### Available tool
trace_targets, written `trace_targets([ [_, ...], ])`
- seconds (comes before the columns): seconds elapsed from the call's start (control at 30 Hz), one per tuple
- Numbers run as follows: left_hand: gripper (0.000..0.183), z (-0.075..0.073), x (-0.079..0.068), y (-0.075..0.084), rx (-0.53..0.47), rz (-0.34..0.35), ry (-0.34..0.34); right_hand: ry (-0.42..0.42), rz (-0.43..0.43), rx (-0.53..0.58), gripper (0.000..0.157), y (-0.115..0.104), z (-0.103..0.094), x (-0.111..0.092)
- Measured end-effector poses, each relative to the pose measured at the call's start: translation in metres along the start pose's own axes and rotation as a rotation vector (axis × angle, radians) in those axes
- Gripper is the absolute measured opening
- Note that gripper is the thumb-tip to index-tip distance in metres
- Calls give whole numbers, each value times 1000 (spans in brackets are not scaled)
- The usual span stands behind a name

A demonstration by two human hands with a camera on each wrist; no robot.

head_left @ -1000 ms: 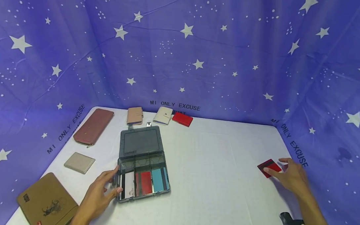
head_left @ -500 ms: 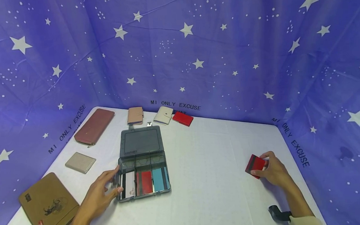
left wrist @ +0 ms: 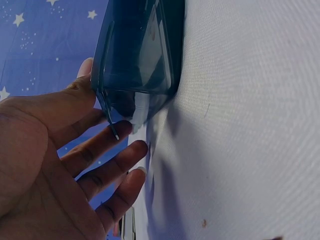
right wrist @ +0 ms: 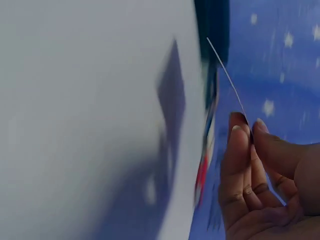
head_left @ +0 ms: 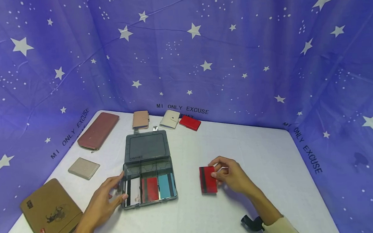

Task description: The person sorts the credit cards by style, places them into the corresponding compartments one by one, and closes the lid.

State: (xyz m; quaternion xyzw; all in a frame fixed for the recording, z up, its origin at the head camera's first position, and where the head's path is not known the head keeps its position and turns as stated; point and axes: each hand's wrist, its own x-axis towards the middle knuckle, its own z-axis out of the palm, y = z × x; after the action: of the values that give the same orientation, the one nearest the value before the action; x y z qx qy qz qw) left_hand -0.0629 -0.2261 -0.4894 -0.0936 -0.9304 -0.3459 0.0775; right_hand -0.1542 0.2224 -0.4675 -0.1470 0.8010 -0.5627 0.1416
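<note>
My right hand (head_left: 231,175) pinches a red card (head_left: 209,185) with a dark stripe, between thumb and fingers, held above the white table. In the right wrist view the card (right wrist: 227,75) is seen edge-on as a thin line. My left hand (head_left: 101,200) holds the left side of a dark see-through compartment box (head_left: 149,204), thumb at its rim. Its lid (head_left: 147,145) lies folded back. The front compartments hold a white card (head_left: 134,190), a red card (head_left: 151,189) and a blue card (head_left: 165,186), each with a stripe.
Along the back lie a brownish-red long wallet (head_left: 99,131), a pink card holder (head_left: 140,119), a cream card holder (head_left: 169,119) and a red case (head_left: 190,123). A beige wallet (head_left: 83,168) and a brown case (head_left: 51,212) lie left. A starry purple curtain (head_left: 233,53) surrounds the table.
The right hand has carried the red striped card leftward from the table's right side towards the box, turning it more upright. The left hand has stayed at the box.
</note>
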Motion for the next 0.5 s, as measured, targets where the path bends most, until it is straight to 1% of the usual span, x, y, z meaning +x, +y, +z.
trace_targets([
  [0.07,70,0,0,0,4,-3,-1,-39,-24,27,32,-12,22,8],
  [0.13,70,0,-1,-1,7,-6,0,-65,-29,70,32,-24,44,17],
  [0.23,70,-1,0,-1,1,-8,3,-82,-31,131,32,-41,76,30],
  [0.3,70,0,0,-1,-5,-9,2,-82,-46,148,31,-49,96,39],
  [0.4,70,0,0,-1,-14,-8,-3,-73,-73,129,30,-55,121,51],
  [0.5,70,0,-1,-1,-10,-7,1,-59,-92,53,28,-56,143,60],
])
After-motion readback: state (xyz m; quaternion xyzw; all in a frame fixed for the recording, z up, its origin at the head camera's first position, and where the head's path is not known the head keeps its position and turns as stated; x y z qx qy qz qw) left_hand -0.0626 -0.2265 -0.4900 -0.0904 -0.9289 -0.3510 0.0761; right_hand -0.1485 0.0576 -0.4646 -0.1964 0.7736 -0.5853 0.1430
